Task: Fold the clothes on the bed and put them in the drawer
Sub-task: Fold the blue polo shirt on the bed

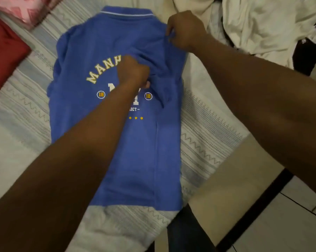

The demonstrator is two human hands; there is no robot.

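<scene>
The blue shirt (117,110) lies lengthwise away from the person; both the left hand (133,71) and right hand (185,30) pinch its right sleeve.

The blue shirt (102,51) fills the middle of the frame. The left hand (133,71) bunches its cloth there. The right hand (184,30) pinches its shoulder at the upper middle. Both arms reach in from the bottom corners and block those ways.

A red cloth (4,51) sits at the left edge and a pink pillow (24,8) in the upper left. A pile of white clothes (262,24) and a black garment (306,57) fill the upper right.

Bare bed cover (204,142) shows at the middle left and right of the shirt, down to the bed's edge. The lower right is open floor (290,224).
</scene>
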